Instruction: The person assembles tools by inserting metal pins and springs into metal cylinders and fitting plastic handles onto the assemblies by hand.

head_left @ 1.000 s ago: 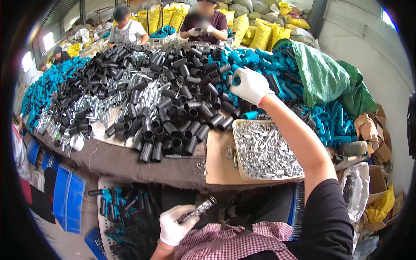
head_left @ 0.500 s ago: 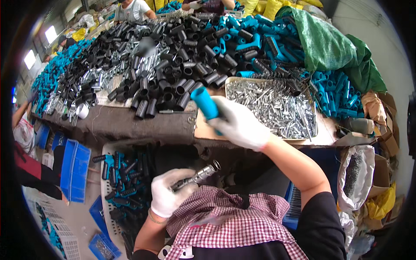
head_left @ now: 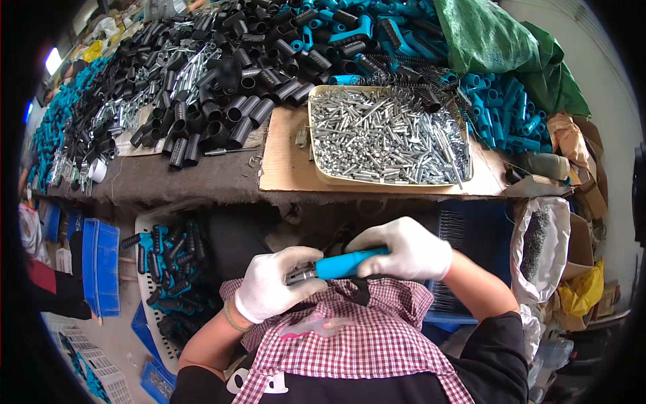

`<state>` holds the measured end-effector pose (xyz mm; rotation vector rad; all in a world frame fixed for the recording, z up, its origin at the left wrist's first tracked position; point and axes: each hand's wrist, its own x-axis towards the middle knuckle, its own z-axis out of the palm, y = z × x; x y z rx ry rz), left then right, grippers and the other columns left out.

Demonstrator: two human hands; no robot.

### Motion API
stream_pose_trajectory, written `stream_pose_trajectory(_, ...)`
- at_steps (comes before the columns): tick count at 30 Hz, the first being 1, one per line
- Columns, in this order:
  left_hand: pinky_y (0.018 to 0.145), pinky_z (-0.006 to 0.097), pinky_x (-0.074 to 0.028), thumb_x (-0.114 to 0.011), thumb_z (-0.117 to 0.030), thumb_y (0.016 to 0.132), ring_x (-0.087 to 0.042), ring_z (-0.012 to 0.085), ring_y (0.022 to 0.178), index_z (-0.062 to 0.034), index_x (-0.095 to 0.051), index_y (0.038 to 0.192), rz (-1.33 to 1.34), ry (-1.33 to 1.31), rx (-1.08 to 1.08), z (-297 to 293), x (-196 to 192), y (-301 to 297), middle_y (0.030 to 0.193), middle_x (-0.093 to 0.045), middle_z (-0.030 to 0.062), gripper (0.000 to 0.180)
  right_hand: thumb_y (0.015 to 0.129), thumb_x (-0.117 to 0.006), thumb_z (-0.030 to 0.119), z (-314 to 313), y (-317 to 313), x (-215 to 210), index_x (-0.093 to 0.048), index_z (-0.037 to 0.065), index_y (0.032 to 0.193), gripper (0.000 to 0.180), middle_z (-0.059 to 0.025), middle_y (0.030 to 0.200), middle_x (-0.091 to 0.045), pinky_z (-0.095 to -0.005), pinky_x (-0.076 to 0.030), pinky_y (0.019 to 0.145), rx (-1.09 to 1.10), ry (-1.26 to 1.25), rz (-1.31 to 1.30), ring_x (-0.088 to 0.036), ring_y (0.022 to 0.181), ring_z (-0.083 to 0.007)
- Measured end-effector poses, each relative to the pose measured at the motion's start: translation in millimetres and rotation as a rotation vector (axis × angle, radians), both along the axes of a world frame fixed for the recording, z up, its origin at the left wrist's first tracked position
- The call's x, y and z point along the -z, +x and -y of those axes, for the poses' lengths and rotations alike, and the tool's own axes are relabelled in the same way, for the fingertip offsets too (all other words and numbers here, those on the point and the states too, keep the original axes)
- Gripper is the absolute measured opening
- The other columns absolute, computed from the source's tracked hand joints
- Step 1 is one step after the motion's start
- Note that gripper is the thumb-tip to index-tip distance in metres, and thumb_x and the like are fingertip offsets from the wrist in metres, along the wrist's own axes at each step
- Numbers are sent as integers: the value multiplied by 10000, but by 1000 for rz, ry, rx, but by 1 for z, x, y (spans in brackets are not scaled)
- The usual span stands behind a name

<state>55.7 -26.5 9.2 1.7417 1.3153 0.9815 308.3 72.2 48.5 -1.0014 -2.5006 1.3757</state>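
In front of my apron, my left hand in a white glove grips a metal part, mostly covered by the fingers. My right hand, also gloved, is closed on a teal plastic handle. The handle lies nearly level, and its left end meets the metal part, covering the part's right end. Beyond the hands, a cream tray of small metal pins stands on a cardboard sheet at the table's near edge.
Black plastic sleeves and teal handles heap the table. A white crate of teal-and-black handles stands low at left. A blue bin of springs and a white sack stand at right. A green tarp covers the far right.
My right hand has come down from over the table with the teal handle, to my left hand. The handle now covers the spring end of the metal part. The view has shifted.
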Motion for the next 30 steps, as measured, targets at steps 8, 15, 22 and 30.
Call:
stream_pose_trajectory(8, 669, 341, -590, -897, -234, 693, -742, 301, 753, -16, -719, 1070, -125, 104, 181, 2, 0, 2, 927, -743, 166, 471, 848, -771, 370, 4, 2, 34, -696, -17, 1159, 502, -223, 1018, -726, -396, -552, 863, -42, -397, -166, -713, 978, -351)
stream_pose_trajectory(15, 696, 344, -587, -876, -192, 715, -742, 298, 773, -23, -724, 1089, -156, 70, 160, 5, 3, 0, 922, -739, 176, 438, 867, -760, 352, 14, -5, 21, -668, -33, 1222, 531, -212, 1135, -718, -385, -532, 928, -22, -95, -107, -697, 1064, -326)
stream_pose_trajectory(22, 652, 368, -579, -875, -253, 727, -725, 320, 748, -29, -687, 1161, -73, 149, 232, 3, 7, 4, 918, -724, 170, 523, 887, -723, 355, 7, -10, 16, -632, -59, 1271, 572, -238, 1088, -719, -374, -529, 904, -44, -311, -27, -706, 1009, -322)
stream_pose_trajectory(30, 626, 380, -557, -862, -198, 728, -710, 346, 712, -16, -685, 1156, -183, 261, 200, -1, 17, 18, 799, -681, 166, 497, 851, -688, 378, -2, -31, 8, -699, 14, 1145, 468, -225, 1000, -715, -428, -541, 833, -221, -7, 2, -697, 930, -365)
